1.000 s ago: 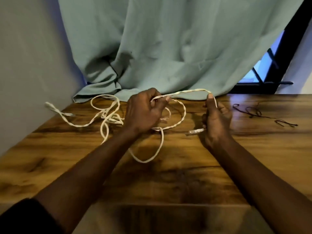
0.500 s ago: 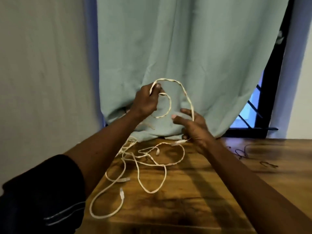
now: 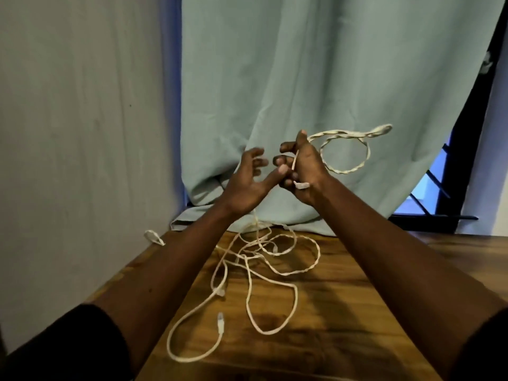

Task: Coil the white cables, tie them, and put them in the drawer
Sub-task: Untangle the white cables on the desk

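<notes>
left hand [image 3: 248, 182] spread | right hand [image 3: 305, 166] grips 1 white cable loop [image 3: 367, 156] | 1 cable tangle [image 3: 319, 252] on table [image 3: 384, 312]

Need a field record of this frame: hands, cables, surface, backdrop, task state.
left hand: raised, fingers spread, gripping nothing visible
right hand: raised, grips white cable loop; connector end sticks out below the fist
cable tangle: loose on wooden table, uncoiled, untied
backdrop: teal curtain, window at right
drawer: not in view
task state: coiling just begun, one loop formed
</notes>
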